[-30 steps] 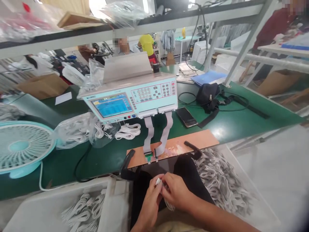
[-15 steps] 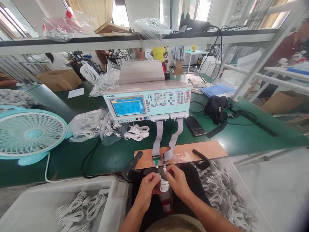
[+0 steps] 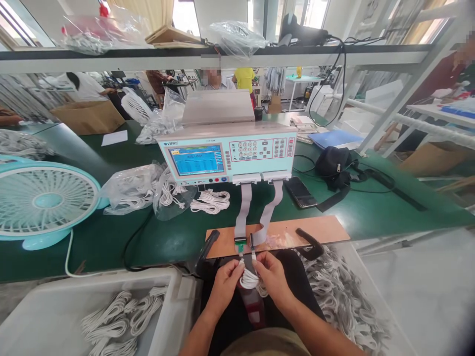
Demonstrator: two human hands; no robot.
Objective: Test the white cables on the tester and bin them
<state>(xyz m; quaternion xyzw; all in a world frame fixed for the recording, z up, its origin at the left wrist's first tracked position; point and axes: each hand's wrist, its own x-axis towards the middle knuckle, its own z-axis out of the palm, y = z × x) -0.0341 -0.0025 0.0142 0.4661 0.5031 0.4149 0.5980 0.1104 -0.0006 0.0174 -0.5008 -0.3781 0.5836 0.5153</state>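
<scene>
A coiled white cable (image 3: pixel 250 280) hangs between my two hands below the board's edge. My left hand (image 3: pixel 227 281) pinches one plug end of it, just under the small green circuit board (image 3: pixel 240 246); whether that plug is seated I cannot tell. My right hand (image 3: pixel 272 274) grips the other plug end, up against the right-hand connector (image 3: pixel 253 249). Two grey ribbon cables (image 3: pixel 244 210) run from these connectors up to the white cable tester (image 3: pixel 226 153), whose blue screen (image 3: pixel 197 161) is lit.
An orange-brown board (image 3: pixel 282 234) lies along the table's front edge, with black clamps (image 3: pixel 309 241) on it. A left bin (image 3: pixel 44 316) and a right bin hold white cable bundles (image 3: pixel 341 296). Also here are a turquoise fan (image 3: pixel 48 200), bagged cables (image 3: pixel 129 190), a phone (image 3: pixel 300 192) and a black pouch (image 3: pixel 331 165).
My left hand has moved slightly up toward the green circuit board with its plug. The cable coil swings left and spreads. Text on the tester's screen has changed.
</scene>
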